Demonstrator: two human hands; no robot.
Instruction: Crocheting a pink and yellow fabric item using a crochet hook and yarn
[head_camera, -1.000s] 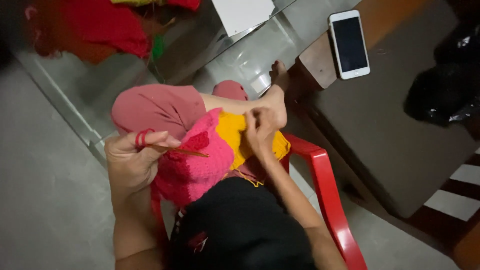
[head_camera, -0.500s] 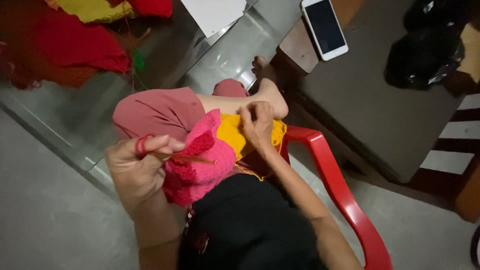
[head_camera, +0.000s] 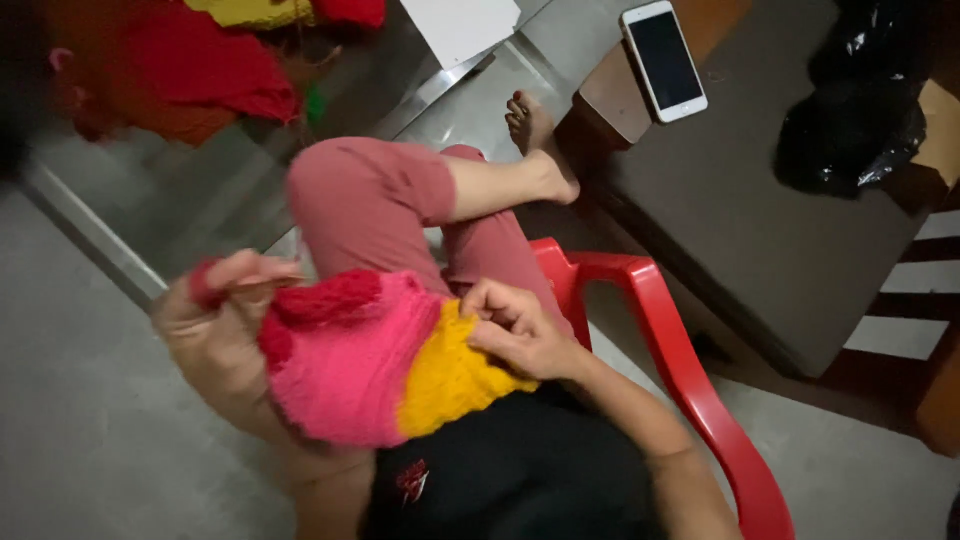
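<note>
A crocheted piece (head_camera: 375, 360) in pink, red and yellow lies across my lap. My left hand (head_camera: 215, 320) grips its red-pink edge at the left, with red yarn wound round a finger and a thin hook pinched between the fingertips. My right hand (head_camera: 515, 330) is closed on the yellow part at the right. The left hand is blurred by motion.
I sit on a red plastic chair (head_camera: 690, 370), one leg in pink trousers (head_camera: 375, 195) crossed over. A white phone (head_camera: 664, 60) lies on a dark low table (head_camera: 740, 200) with a black bag (head_camera: 860, 110). Red and yellow fabrics (head_camera: 200, 60) and a white paper (head_camera: 462, 25) lie on a glass surface.
The view has tilted, so my lap and hands sit lower in the frame. The crocheted piece has spread wider, and both hands stay on it.
</note>
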